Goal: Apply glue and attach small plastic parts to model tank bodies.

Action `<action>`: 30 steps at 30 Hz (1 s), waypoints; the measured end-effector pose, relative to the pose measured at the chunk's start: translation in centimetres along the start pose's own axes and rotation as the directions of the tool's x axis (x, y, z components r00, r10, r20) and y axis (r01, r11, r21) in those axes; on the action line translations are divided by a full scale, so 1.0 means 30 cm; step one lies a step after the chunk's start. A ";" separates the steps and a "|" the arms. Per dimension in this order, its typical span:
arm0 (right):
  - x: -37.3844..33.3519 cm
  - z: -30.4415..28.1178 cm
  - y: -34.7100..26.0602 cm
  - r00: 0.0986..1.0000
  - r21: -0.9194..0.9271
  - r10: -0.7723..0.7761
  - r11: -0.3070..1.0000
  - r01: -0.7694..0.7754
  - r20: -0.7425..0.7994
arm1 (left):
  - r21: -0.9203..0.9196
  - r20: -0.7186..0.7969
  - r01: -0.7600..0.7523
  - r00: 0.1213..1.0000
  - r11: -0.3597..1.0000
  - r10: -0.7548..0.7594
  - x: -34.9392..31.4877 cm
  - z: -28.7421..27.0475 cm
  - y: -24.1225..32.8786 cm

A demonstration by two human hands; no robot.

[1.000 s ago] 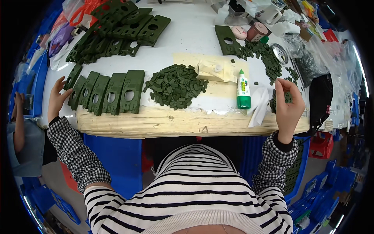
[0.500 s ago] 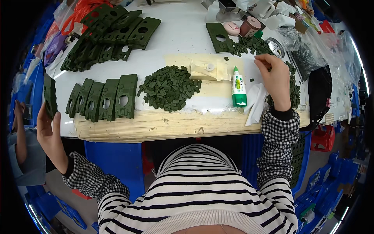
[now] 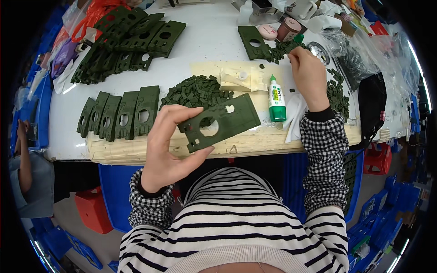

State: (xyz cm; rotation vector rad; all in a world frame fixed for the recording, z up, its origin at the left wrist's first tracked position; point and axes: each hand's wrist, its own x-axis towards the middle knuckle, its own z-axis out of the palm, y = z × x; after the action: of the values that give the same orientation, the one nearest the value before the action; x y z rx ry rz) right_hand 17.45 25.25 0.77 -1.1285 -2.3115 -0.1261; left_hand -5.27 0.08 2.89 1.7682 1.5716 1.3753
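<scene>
The green plate (image 3: pixel 221 122), a flat dark green plastic part with a round hole and a small notch, is held in the air just in front of the table edge (image 3: pixel 182 148), tilted, its right end higher than its left. The left hand (image 3: pixel 166 145) clamps it at its left end: the thumb presses the lower edge, and the forefinger lies along the upper edge, with the other fingers curled behind. The plate sits just below the pile of small green pieces (image 3: pixel 195 92), which lies on the table directly beyond it.

The right hand (image 3: pixel 308 75) is up over the table, to the right of the plate and well apart from it. Its fingers are drawn together at the tips, near a scatter of small green bits (image 3: pixel 284 48); whether they pinch one of those bits cannot be told at this distance.

The glue bottle (image 3: pixel 276 99), white with a green cap, lies on the table between the plate and the right hand, just right of the plate's upper end. A row of green plates (image 3: pixel 120 116) stands overlapped to the left of the held plate, on the same table. A larger heap of green plates (image 3: pixel 123 41) lies beyond that row, toward the far left of the table. A single plate (image 3: pixel 252 41) rests beyond the glue bottle.
</scene>
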 end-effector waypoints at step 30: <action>-0.268 -0.254 -0.284 0.812 0.807 0.111 0.096 -0.583 0.574 | 0.146 0.016 -0.063 0.998 0.987 0.061 -0.011 0.099 0.030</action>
State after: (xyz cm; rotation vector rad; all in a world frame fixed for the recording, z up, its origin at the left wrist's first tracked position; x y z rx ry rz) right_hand 18.36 11.74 4.29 -0.9067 -1.5742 1.7244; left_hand -2.25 0.41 2.20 1.9219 1.6621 1.3048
